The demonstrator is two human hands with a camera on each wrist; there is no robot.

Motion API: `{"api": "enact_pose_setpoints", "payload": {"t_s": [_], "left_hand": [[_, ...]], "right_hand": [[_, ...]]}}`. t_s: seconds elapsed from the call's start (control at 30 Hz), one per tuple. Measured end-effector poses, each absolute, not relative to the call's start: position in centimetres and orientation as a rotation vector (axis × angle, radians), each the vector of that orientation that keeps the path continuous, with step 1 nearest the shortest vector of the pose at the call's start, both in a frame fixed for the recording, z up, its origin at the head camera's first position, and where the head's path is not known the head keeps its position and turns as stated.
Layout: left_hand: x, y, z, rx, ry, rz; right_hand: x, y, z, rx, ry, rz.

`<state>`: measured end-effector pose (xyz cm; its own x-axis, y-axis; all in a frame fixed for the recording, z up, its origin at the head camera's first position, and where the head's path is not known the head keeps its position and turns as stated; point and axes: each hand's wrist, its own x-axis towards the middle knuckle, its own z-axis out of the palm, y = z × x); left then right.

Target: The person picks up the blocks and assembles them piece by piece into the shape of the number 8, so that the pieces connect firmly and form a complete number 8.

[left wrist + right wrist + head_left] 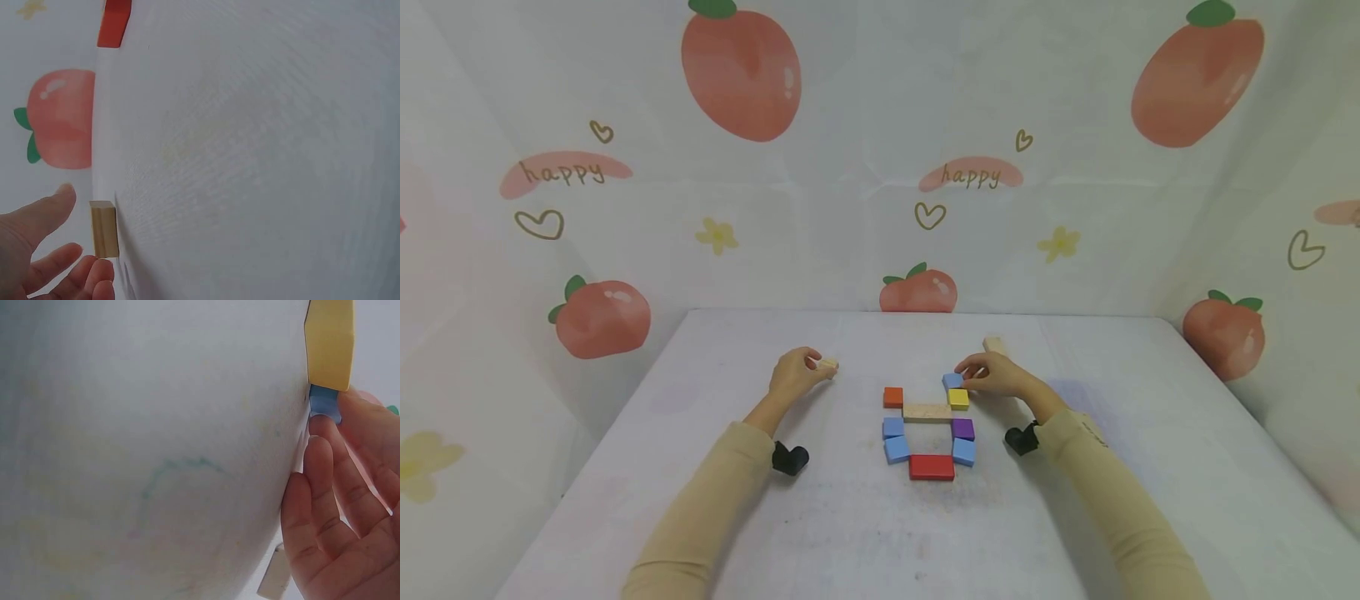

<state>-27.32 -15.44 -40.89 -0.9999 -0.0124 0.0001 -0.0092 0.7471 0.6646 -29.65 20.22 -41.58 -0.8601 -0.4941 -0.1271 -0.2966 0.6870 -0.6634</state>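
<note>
My right hand (996, 373) is at the far end of the block outline, pinching a blue block (952, 381) between thumb and fingertips. That block sits just behind a yellow block (958, 399); the right wrist view shows the blue block (325, 403) partly hidden by the yellow one (330, 344). Over on the left, my left hand (796, 373) is at a plain wooden block (828, 364). In the left wrist view its thumb stands apart from the wooden block (104, 230), while the fingertips are right at the block's lower end.
Between the hands lie an orange block (892, 397), a long wooden block (927, 412), a purple block (962, 429), several blue blocks (897, 450) and a red block (932, 467). Another wooden block (994, 345) lies behind my right hand. A printed cloth backdrop (850, 250) rises behind the table.
</note>
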Motion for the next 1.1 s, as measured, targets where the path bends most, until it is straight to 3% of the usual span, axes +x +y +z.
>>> {"api": "enact_pose_setpoints", "payload": {"t_s": [1.1], "left_hand": [[-27.68, -15.18, -41.43, 0.132, -3.022, -0.934]], "right_hand": [[-29.76, 20.43, -41.96, -0.620, 2.596, -0.973]]}}
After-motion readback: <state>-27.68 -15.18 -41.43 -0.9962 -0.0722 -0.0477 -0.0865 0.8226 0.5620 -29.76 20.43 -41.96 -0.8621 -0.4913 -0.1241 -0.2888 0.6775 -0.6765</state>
